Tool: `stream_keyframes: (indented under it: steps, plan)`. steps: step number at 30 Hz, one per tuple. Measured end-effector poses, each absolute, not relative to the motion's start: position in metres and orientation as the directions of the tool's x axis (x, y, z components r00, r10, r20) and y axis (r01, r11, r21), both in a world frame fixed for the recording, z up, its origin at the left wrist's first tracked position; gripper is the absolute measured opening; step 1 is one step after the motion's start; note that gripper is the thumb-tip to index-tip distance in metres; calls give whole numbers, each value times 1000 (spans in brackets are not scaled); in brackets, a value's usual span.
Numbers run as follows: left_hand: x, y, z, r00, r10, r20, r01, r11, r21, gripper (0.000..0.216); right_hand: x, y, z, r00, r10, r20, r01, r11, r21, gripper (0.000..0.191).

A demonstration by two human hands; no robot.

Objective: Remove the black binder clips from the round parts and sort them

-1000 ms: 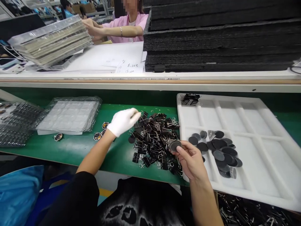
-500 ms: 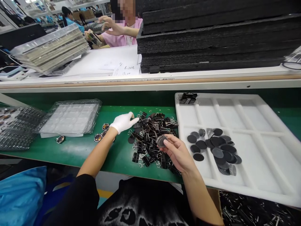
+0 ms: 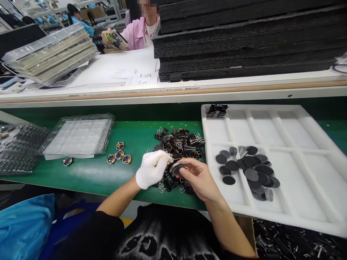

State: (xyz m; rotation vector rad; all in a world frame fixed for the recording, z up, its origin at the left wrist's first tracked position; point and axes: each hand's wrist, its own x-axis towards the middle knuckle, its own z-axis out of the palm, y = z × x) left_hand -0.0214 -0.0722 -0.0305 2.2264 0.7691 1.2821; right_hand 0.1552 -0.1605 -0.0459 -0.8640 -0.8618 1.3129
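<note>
My right hand (image 3: 200, 177), bare, pinches a round, dark-faced disc with a metallic rim (image 3: 177, 168) between thumb and fingers. My left hand (image 3: 155, 168), in a white glove, is closed at the disc's upper left edge. Whatever its fingertips grip is too small to make out. Beneath and behind both hands spreads a heap of black binder clips (image 3: 184, 141) with silver wire handles. To the left lie several round metal-rimmed pieces (image 3: 119, 155) with dark and orange faces.
A white divided tray (image 3: 311, 180) on the right holds loose dark discs (image 3: 251, 162) and a few binder clips (image 3: 217, 111). Clear plastic trays (image 3: 78, 137) lie left. A shelf edge (image 3: 162, 94) crosses behind, bearing black foam sheets (image 3: 244, 47). A co-worker (image 3: 138, 34) sits beyond.
My left hand has moved right and down from the clip heap's left side to the disc, its fingers now closed. My right hand has shifted slightly left with the disc.
</note>
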Motion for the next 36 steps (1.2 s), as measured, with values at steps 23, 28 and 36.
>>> stream_keyframes:
  steps: [23, 28, 36]
  plan:
    - [-30, -78, -15, 787, 603, 126, 359, -615, 701, 38, 193, -180, -33, -36, 994, 100, -173, 92, -981, 16]
    - [-35, -70, -11, 815, 566, 125, 340, -641, 688, 28, 185, -178, -34, -119, 988, 98, -132, 82, -988, 15]
    - [10, -97, 1, 344, 937, 53, -441, 111, 891, 77, 145, -179, -40, 132, 727, 674, 427, 572, -700, 39]
